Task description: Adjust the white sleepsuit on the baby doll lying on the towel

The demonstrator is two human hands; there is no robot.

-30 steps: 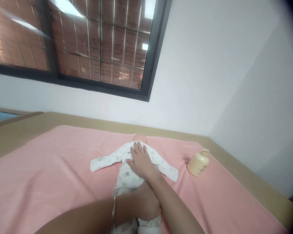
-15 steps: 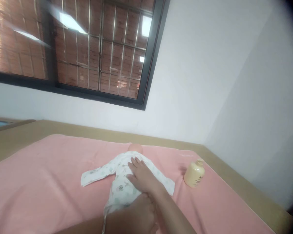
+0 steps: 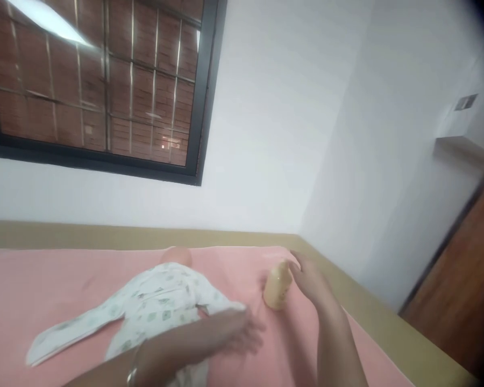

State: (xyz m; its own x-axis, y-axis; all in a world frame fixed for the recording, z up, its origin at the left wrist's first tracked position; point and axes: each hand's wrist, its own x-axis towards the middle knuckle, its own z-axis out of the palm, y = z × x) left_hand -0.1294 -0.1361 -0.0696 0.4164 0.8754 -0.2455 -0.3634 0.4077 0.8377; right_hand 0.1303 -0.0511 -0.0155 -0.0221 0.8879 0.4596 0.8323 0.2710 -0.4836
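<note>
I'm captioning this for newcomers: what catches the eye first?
A white printed garment lies on pink cloth at lower left, the blurred left hand by its sleeve. Right of it is a yellow bottle, the right hand beside its top. A barred window fills the upper left.

Soft, fairly bright light. Motion blur smears the left grip (image 3: 242,334); above and left of it, white glare streaks the window (image 3: 92,80). Up and right of the right grip (image 3: 310,277), the wall (image 3: 387,177) dims toward black vignetting.
</note>
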